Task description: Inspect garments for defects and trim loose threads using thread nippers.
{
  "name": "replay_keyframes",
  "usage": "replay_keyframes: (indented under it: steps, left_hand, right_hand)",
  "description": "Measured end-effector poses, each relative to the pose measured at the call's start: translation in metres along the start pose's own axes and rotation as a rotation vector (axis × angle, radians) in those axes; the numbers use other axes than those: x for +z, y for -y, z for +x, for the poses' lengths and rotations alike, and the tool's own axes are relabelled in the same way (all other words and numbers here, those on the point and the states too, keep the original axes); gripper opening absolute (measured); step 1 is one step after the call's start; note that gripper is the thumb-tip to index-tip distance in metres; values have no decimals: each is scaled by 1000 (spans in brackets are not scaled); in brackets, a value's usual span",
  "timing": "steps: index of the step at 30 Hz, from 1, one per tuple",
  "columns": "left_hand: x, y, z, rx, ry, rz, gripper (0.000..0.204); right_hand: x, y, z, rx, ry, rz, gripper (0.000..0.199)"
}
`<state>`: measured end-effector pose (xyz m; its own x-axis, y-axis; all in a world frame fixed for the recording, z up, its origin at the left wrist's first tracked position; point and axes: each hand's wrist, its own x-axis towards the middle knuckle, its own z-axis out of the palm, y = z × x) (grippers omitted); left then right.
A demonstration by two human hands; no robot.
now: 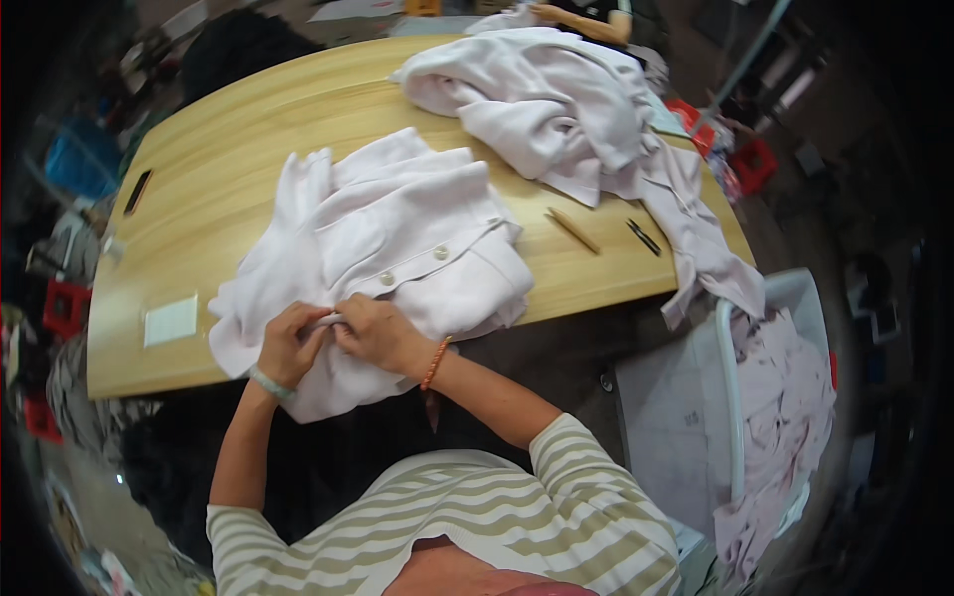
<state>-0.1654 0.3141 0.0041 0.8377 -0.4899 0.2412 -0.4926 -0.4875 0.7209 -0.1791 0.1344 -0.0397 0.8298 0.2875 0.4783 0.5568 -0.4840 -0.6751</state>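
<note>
A pale pink buttoned garment lies at the table's near edge, part of it hanging over toward me. Large round buttons run along its front. My left hand pinches a fold of the fabric near the edge. Right beside it, my right hand also grips the cloth, its fingers closed close to the left ones. A small part of the fold shows between the two hands; the fingertips are partly hidden.
The wooden table also bears a heap of pale pink garments, thread snips, a tan pointed tool, a white card and a dark slim object. A bin of garments stands right. Another person's arm shows beyond.
</note>
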Motion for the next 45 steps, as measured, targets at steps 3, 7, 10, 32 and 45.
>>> replay_keyframes:
  steps: [3, 7, 10, 32, 45]
  left_hand:
    - [5, 11, 1, 2, -11, -48, 20]
    - [8, 31, -7, 2, -77, -78, 16]
    - [12, 33, -8, -79, -83, -152, 14]
    - [8, 50, -5, -228, -3, -166, 11]
    - [60, 0, 56, -71, -78, 131, 15]
  right_hand:
    - [-1, -4, 1, 27, 57, 58, 14]
    - [-4, -4, 10, 68, 186, 129, 13]
    - [-7, -8, 8, 104, 208, 191, 15]
    - [-40, -6, 1, 45, 346, -280, 11]
    - [-62, -22, -7, 35, 237, -392, 12]
